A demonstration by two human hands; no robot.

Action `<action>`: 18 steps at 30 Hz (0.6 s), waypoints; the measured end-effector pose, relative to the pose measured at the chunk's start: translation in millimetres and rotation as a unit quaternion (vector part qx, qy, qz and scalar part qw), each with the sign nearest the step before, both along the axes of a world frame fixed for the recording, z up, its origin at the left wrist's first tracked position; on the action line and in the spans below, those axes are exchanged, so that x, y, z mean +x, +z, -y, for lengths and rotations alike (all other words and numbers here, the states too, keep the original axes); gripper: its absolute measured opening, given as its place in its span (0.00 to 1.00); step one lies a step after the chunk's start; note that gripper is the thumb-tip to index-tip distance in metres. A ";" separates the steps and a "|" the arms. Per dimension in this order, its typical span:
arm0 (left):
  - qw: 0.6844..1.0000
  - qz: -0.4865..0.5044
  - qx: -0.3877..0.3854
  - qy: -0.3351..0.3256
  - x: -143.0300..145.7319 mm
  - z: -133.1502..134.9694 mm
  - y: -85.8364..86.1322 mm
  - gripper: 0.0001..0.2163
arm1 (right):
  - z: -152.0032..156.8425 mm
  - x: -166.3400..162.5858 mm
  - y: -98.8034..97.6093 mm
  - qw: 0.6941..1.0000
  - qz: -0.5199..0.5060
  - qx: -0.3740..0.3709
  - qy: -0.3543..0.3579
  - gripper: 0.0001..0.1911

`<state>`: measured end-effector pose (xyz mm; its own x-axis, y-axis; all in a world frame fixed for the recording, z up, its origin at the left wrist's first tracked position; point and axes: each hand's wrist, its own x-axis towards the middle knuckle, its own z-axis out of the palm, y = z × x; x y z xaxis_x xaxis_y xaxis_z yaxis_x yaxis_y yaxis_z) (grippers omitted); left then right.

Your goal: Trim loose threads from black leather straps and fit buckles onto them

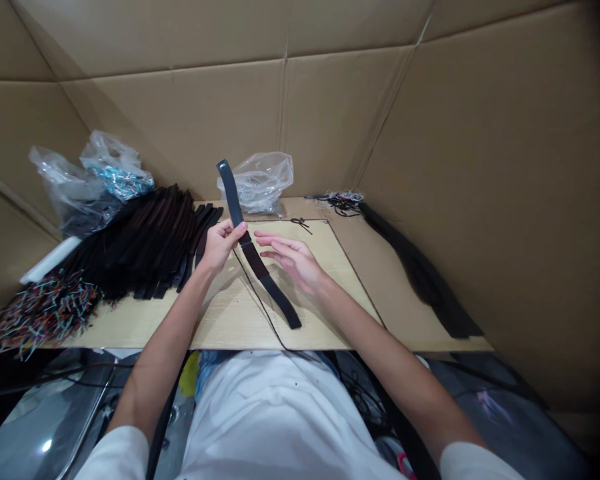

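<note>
My left hand (221, 243) pinches a long dark strap (275, 297) near its middle, thumb on top. The strap's far end sticks up toward the cardboard wall and its near end slopes down to the wooden table (220, 327). My right hand (293, 259) hovers just right of the strap with its fingers stretched out and apart, holding nothing. A thin black cord (257, 303) runs across the table below the strap.
A big pile of dark straps (145, 243) lies at the left, with a heap of coloured wire ties (45, 310) in front of it. Plastic bags (100, 177) and a clear bag (260, 180) stand behind. Black cords (420, 273) lie along the right. Cardboard walls enclose the table.
</note>
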<state>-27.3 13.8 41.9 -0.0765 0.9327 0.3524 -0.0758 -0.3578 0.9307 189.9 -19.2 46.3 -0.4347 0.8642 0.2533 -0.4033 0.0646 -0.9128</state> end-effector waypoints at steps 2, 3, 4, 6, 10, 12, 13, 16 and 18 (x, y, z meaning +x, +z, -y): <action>1.000 0.000 0.000 -0.001 -0.4 0.0 -0.6 0.28 | -0.9 0.1 -0.5 1.000 -0.008 -0.003 0.007 0.11; 1.000 -0.001 0.001 -0.001 -0.5 0.3 -0.5 0.28 | -1.3 0.2 -0.7 1.000 -0.013 -0.004 0.011 0.11; 1.000 -0.001 0.002 -0.001 -0.4 0.7 -0.3 0.28 | -1.6 0.3 -0.8 1.000 -0.018 -0.005 0.014 0.11; 1.000 -0.004 0.002 -0.003 0.1 1.7 0.6 0.28 | -1.9 0.5 -1.0 1.000 -0.018 -0.006 0.017 0.12; 1.000 -0.005 0.003 -0.007 1.2 2.9 2.6 0.28 | -1.9 0.4 -2.1 1.000 0.010 0.011 -0.002 0.11; 1.000 -0.004 0.002 -0.009 1.6 3.3 3.1 0.28 | -2.2 0.3 -3.7 0.999 0.023 0.024 -0.019 0.09; 1.000 -0.003 0.000 -0.011 1.7 3.4 3.3 0.28 | -2.5 0.2 -4.7 0.999 0.026 0.027 -0.027 0.08; 1.000 -0.004 -0.004 -0.013 1.8 3.8 3.2 0.28 | -4.3 -0.2 -7.9 0.998 0.026 0.029 -0.043 0.09; 1.000 -0.007 -0.002 -0.012 1.6 3.4 2.7 0.28 | -5.9 -0.4 -9.6 0.998 0.024 0.032 -0.049 0.10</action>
<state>-25.7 10.4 44.7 -0.0495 0.9356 0.3496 -0.0720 -0.3524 0.9331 189.6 -13.3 36.7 -0.3618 0.8859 0.2902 -0.3489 0.1599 -0.9234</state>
